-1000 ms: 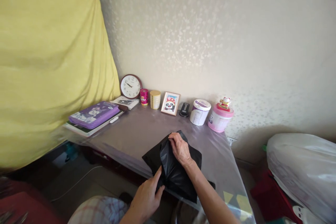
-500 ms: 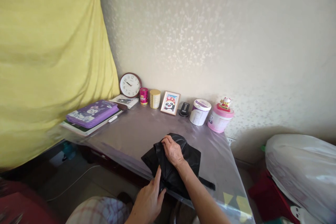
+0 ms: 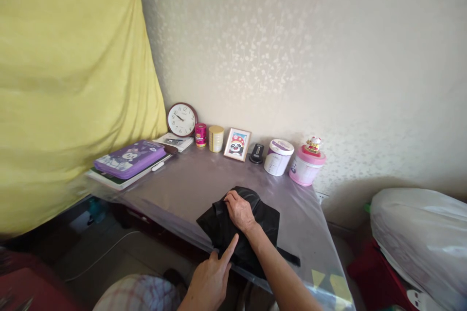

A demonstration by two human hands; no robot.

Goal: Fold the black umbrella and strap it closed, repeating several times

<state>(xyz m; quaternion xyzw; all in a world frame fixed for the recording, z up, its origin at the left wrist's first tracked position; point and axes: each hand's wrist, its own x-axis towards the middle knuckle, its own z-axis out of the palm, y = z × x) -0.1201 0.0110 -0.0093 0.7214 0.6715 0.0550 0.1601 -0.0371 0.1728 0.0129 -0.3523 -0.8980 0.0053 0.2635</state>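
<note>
A black folding umbrella, collapsed with its fabric in loose pleats, lies at the front edge of the table. My right hand is closed over the upper part of the pleats, fingertips gripping a fold. Below it, my left hand is at the near end of the umbrella, with the index finger stretched out along the fabric and the other fingers curled in. What those curled fingers wrap around is mostly hidden. A black strap sticks out on the right, flat on the tabletop.
The table has a clear plastic cover. A purple case lies on books at the left. Along the wall stand a clock, a pink can, a yellow tin, a panda picture, and two tubs.
My left index finger has swung up and to the right across the black fabric. My right hand keeps its grip in nearly the same place.
</note>
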